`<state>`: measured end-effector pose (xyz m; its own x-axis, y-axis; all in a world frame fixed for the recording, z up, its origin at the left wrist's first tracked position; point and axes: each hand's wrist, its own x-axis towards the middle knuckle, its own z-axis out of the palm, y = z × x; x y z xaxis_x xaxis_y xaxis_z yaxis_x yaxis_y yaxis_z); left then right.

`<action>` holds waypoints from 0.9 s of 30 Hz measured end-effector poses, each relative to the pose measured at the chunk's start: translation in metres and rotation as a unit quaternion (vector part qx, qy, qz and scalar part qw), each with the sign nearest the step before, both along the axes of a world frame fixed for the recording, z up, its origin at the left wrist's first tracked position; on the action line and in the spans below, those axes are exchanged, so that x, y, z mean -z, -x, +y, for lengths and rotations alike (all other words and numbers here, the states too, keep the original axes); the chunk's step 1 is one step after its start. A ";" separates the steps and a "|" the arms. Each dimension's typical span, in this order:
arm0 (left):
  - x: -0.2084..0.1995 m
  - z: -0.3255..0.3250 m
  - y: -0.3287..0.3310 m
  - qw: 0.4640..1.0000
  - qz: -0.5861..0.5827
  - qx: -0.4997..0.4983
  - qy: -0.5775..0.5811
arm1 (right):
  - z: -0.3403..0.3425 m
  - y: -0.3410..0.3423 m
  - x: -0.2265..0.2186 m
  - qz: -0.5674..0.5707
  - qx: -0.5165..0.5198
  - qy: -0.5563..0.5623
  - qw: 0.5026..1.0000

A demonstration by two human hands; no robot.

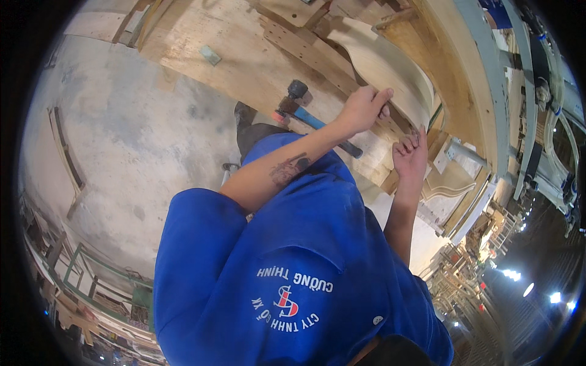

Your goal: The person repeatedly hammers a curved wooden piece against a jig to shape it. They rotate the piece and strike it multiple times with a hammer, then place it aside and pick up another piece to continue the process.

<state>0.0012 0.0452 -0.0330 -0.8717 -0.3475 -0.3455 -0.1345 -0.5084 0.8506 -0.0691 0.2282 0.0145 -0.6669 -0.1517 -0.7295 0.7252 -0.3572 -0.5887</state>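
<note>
My left hand (364, 110) is closed above the workbench, fingers curled and thumb stretched out along the top. Whatever may be inside it is hidden. Lower and to its right, my right hand (409, 157) has its fingers curled in, with one digit pointing up at the near end of a curved pale wooden panel (390, 64). Any small thing in those fingers is too unclear to name. Beside my left forearm a mallet (312, 118) with a black head and blue handle lies on the bench top.
Drilled wooden strips (311, 53) run along the panel's left side. A thick curved wooden rail (455, 73) and a grey metal frame (485, 67) bound the right. A small greenish block (210, 55) lies on the wooden bench (189, 36). Concrete floor (134, 134) spreads to the left.
</note>
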 end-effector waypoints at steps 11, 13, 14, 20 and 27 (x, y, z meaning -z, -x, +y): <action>-0.005 -0.009 -0.002 1.000 -0.008 0.015 0.021 | -0.008 -0.002 0.001 0.009 0.006 -0.017 1.000; -0.007 -0.009 -0.002 1.000 -0.009 0.015 0.024 | -0.009 -0.002 -0.001 0.011 0.004 -0.027 1.000; -0.007 -0.010 -0.002 0.999 -0.010 0.019 0.029 | -0.010 -0.002 -0.001 0.008 0.017 -0.036 0.999; -0.004 -0.007 -0.002 1.000 0.003 0.020 -0.006 | -0.009 -0.003 0.002 0.010 0.026 -0.046 0.999; 0.000 -0.008 0.001 0.999 -0.022 0.040 0.001 | -0.007 -0.002 0.002 0.012 -0.009 -0.009 1.000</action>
